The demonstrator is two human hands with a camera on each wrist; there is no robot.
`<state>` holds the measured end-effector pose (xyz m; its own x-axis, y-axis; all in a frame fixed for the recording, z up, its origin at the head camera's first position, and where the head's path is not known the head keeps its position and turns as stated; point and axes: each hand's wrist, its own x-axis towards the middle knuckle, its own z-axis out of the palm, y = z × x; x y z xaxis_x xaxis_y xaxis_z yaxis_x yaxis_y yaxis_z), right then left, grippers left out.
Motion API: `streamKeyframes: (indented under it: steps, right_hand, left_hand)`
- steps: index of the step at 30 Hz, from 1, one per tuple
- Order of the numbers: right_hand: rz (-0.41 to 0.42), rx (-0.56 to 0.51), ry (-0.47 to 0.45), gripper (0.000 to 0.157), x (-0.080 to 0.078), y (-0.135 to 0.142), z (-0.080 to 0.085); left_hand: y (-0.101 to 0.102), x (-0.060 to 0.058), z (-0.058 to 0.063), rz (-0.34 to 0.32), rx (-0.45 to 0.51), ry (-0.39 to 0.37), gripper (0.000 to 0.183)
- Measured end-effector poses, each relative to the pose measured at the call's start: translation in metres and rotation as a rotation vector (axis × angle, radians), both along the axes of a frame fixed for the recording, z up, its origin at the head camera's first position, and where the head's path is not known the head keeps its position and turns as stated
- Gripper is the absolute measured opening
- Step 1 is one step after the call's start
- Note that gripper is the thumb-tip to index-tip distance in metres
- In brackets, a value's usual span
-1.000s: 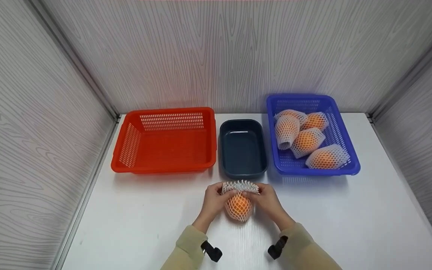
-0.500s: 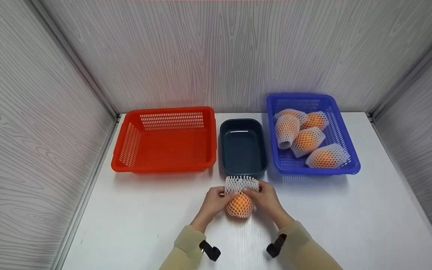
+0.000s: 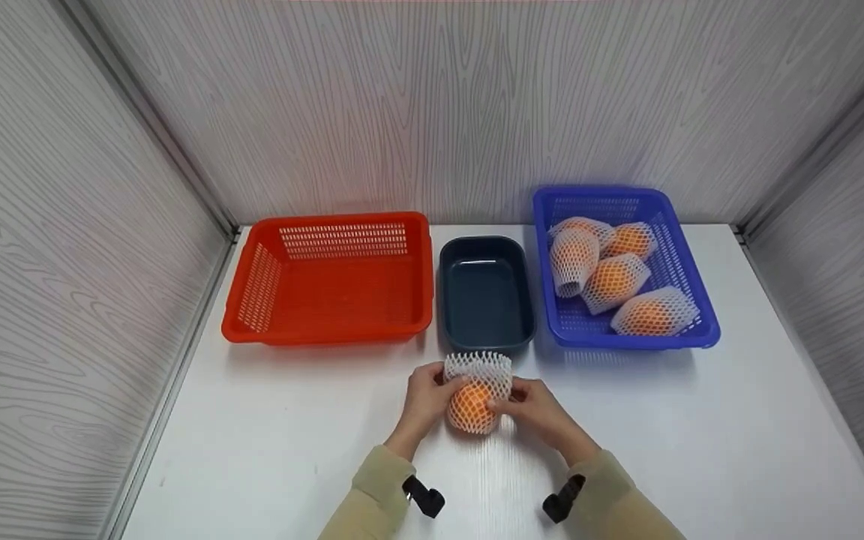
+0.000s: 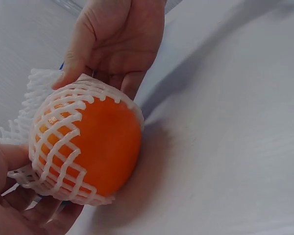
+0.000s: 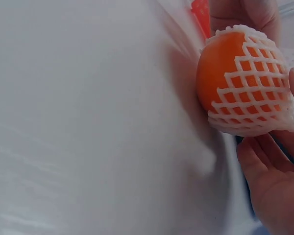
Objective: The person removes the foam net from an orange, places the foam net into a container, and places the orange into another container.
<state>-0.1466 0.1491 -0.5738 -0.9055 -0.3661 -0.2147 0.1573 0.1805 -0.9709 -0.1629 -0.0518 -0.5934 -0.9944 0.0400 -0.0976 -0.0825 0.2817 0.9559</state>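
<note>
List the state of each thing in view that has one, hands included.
Held fruit: partly bare, partly netted
Foam net: around part of held fruit, extending past it
Left hand: gripping net
Right hand: gripping net
Red basket: upright, open-topped
Dark tray: upright, open-topped
Blue basket: upright, holding fruits
Five basket fruits: netted, lying inside

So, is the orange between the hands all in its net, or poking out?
Partly out: the white net covers part of the orange, but both wrist views show one end bare past the net's edge.
</note>
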Motion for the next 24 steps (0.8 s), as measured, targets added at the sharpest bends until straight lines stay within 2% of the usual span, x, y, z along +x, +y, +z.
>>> streamKeyframes:
  steps: [5, 9, 13, 18, 24]
  right_hand:
    - [-0.071, -0.029, 0.068, 0.024, -0.005, -0.004, -0.016]
    - [-0.155, 0.035, 0.109, 0.024, -0.011, -0.01, -0.026]
    - [-0.216, 0.108, 0.123, 0.026, -0.015, -0.014, -0.027]
    - [-0.273, 0.185, 0.143, 0.024, -0.019, -0.019, -0.024]
    - [-0.359, 0.191, 0.087, 0.027, -0.02, -0.02, -0.02]
  left_hand:
    - [-0.001, -0.001, -0.001, 0.007, -0.005, -0.009, 0.017]
    - [-0.002, -0.002, -0.001, 0.013, -0.011, -0.012, 0.017]
    - [-0.001, -0.002, -0.002, 0.023, -0.018, -0.01, 0.02]
    - [-0.001, -0.001, -0.002, 0.024, -0.008, -0.058, 0.025]
    - [-0.011, 0.001, -0.001, -0.05, -0.056, -0.151, 0.041]
